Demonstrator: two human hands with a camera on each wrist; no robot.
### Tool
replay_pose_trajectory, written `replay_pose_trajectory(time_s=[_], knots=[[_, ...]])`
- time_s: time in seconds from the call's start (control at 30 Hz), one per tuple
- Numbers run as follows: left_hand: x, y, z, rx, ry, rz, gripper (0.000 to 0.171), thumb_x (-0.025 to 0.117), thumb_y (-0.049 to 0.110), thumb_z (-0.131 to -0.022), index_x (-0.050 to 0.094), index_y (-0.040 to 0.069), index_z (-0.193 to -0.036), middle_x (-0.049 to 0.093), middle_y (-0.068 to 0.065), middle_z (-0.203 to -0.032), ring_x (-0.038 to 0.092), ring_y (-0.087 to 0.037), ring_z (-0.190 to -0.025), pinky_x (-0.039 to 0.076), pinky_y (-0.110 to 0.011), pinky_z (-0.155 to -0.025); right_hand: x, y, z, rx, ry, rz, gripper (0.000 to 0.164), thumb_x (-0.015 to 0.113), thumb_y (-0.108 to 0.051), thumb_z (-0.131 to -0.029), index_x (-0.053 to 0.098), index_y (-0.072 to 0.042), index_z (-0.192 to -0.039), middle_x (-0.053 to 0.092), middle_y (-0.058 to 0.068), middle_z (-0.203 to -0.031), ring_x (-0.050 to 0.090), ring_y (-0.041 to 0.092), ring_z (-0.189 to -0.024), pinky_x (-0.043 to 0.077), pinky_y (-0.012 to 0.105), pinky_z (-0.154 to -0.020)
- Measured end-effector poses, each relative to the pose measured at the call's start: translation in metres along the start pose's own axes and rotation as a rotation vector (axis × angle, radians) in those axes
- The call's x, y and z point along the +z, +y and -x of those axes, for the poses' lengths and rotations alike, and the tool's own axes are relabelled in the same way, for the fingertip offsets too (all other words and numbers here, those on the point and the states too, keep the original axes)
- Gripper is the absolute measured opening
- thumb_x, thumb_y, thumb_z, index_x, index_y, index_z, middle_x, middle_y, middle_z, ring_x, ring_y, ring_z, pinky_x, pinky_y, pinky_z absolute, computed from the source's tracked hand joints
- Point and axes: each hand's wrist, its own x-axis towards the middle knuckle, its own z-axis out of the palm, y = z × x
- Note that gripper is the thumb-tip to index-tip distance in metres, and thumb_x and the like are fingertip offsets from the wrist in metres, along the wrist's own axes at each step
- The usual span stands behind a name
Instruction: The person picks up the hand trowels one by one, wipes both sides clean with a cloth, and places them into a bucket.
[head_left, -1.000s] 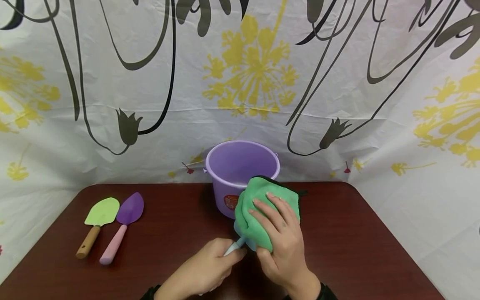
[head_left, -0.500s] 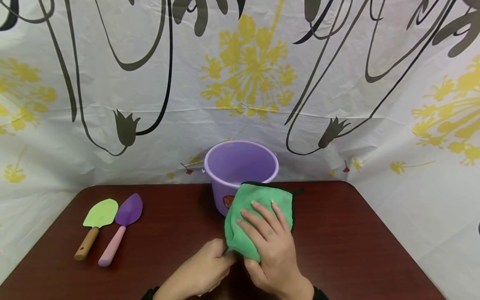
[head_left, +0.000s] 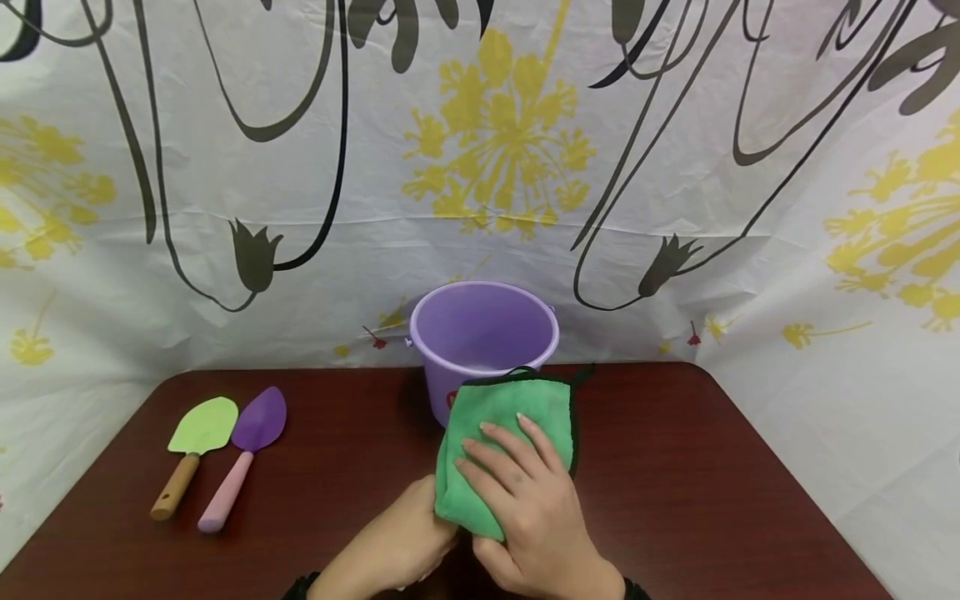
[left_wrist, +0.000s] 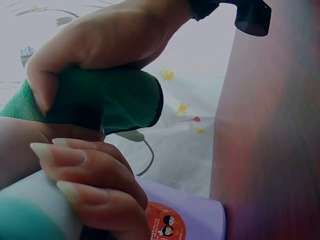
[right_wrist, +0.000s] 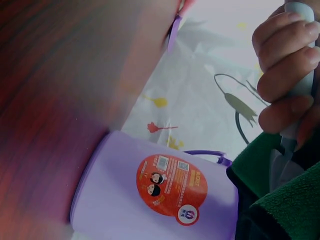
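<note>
My left hand (head_left: 397, 533) grips the pale handle of a trowel (left_wrist: 30, 207), fingers wrapped around it. In the right wrist view the trowel's neck and part of its blade (right_wrist: 281, 170) go into the folds of a green cloth (head_left: 510, 408) with black edging. The cloth covers the blade in the head view. My right hand (head_left: 532, 517) holds the cloth around the blade, fingers spread over the top and thumb at the near edge. Both hands are close together, in front of a purple bucket (head_left: 480, 325) whose front the cloth partly overlaps.
On the table's left lie a lime-green trowel (head_left: 204, 425) with a wooden handle and a purple trowel (head_left: 259, 419) with a pink handle. The bucket carries a red sticker (right_wrist: 172, 185). A white patterned sheet (head_left: 315, 183) hangs behind the brown table (head_left: 712, 483).
My right hand and the cloth have moved left and toward me along the trowel, flattening over it. The blue blade and handle seen earlier are now hidden in the head view. The left hand stays nearly still.
</note>
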Motion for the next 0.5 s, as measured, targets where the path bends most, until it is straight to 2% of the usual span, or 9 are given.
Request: replay_pose_trajectory(time_s=[0.07, 0.27, 0.5], knots=[[0.001, 0.001, 0.000, -0.016, 0.002, 0.013, 0.033, 0.045, 0.031, -0.107, 0.049, 0.015, -0.079, 0.040, 0.007, -0.051, 0.034, -0.001, -0.036, 0.035, -0.021, -0.037, -0.001, 0.002, 0.000, -0.010, -0.011, 0.004, 0.050, 0.033, -0.033, -0.098, 0.075, -0.009, -0.107, 0.074, 0.008, -0.113, 0.066, 0.032, -0.115, 0.040, 0.056, -0.106], [0.003, 0.004, 0.000, -0.115, -0.011, 0.150, 0.039, 0.050, 0.031, -0.105, 0.044, 0.017, -0.069, 0.039, 0.007, -0.049, 0.033, -0.005, -0.036, 0.032, -0.023, -0.036, -0.004, 0.007, 0.002, -0.008, -0.027, -0.005, 0.050, 0.034, -0.037, -0.100, 0.076, -0.010, -0.105, 0.075, 0.006, -0.112, 0.067, 0.030, -0.115, 0.040, 0.053, -0.109], [0.004, 0.004, -0.001, -0.130, -0.014, 0.157, 0.040, 0.049, 0.031, -0.105, 0.044, 0.018, -0.067, 0.037, 0.008, -0.049, 0.031, -0.006, -0.037, 0.031, -0.023, -0.037, -0.004, 0.013, 0.003, -0.006, -0.002, 0.036, 0.044, 0.043, -0.036, -0.093, 0.077, -0.009, -0.101, 0.077, 0.006, -0.108, 0.068, 0.030, -0.113, 0.040, 0.054, -0.109]])
